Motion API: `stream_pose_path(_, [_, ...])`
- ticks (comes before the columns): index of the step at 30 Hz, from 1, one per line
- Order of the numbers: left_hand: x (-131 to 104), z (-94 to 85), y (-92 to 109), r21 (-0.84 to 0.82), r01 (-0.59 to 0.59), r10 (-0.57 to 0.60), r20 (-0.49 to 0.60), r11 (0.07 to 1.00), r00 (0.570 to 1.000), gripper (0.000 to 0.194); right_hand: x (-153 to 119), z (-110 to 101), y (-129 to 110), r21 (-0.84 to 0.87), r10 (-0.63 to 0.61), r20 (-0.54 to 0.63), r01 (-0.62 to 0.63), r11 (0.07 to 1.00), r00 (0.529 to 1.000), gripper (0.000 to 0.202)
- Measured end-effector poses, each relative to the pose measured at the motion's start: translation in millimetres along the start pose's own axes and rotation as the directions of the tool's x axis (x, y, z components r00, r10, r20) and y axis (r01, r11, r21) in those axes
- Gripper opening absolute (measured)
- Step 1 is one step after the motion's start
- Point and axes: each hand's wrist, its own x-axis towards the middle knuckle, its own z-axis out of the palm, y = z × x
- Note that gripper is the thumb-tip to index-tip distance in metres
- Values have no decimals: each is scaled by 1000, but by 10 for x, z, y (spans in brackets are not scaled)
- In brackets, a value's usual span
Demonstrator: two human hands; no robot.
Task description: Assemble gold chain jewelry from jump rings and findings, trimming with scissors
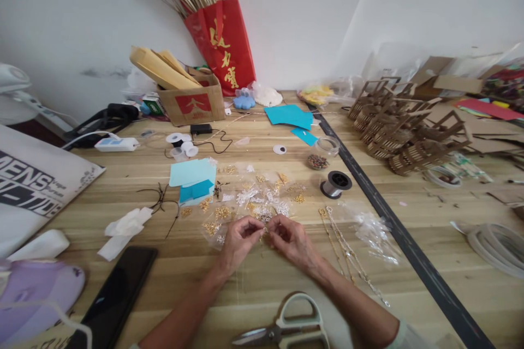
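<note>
My left hand (242,239) and my right hand (290,239) meet over the wooden table, thumbs and forefingers pinched close together. Between the fingertips is a tiny gold-coloured piece (265,230), too small to name; which hand grips it I cannot tell. Just beyond the fingers lie small plastic bags with silver-coloured findings (262,210) and gold-coloured findings (222,211). Gold and silver chains (346,248) stretch out right of my right hand. Nearer to me, between my forearms, rests a pair of scissors (286,324) with pale handles.
A wire spool (336,184) and a glass jar of beads (318,161) stand at the right. Left are blue cards (192,174), white tissue (125,232) and a black phone (117,294). Brown wooden baskets (393,131) and a cardboard box (192,103) stand farther back.
</note>
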Motion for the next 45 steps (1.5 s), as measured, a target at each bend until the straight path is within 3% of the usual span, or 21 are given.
stream_pose_path(18, [-43, 38, 19, 32, -63, 63, 20, 997, 998, 5, 0, -7, -20, 3, 19, 8, -19, 1000, 1000, 21])
stream_pose_path(28, [-78, 48, 19, 233, -153, 159, -7, 960, 987, 7, -4, 4, -13, 33, 26, -37, -25, 999, 999, 23])
stream_pose_path(38, [-41, 40, 29, 33, -6, 6, -21, 999, 1000, 11, 14, 14, 6, 160, 88, -1, -86, 983, 996, 26])
stream_pose_path(45, [-35, 35, 73, -48, 50, -48, 56, 998, 997, 15, 15, 25, 23, 199, 106, 3, -105, 974, 994, 28])
